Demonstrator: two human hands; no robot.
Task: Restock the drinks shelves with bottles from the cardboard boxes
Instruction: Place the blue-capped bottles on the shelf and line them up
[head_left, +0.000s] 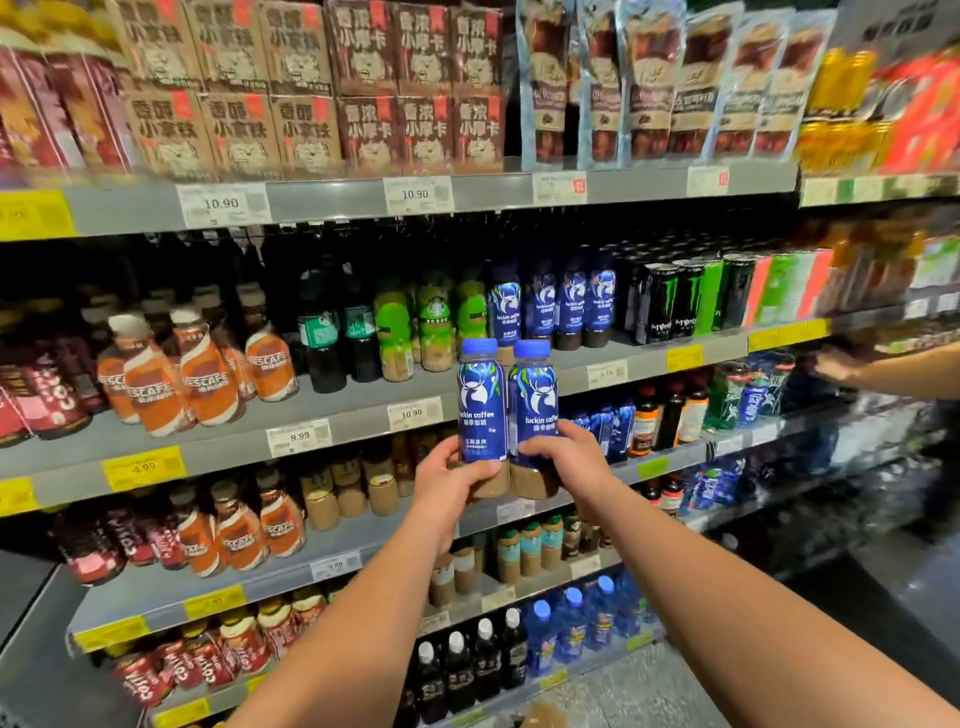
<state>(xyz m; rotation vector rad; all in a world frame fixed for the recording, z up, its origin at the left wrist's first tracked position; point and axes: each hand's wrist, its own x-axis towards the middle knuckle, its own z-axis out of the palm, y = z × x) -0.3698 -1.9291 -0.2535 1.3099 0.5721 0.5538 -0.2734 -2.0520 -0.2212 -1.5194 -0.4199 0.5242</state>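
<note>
The left blue plastic coffee bottle (480, 410) and the right blue plastic coffee bottle (532, 415) are upright and touching, up in front of the grey metal shelf (358, 408). The left hand (447, 480) grips one and the right hand (569, 457) grips the other, fingers (540, 448) curled round them.

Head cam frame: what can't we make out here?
- Cardboard boxes: none in the head view; a brown shape at the bottom edge is cut off, blurred.
- Left bottle and right bottle, lower labels: partly covered by left hand and right hand.
- Far-right shelves: motion blur; another person's hand there blurred, arm cut by the edge.
</note>
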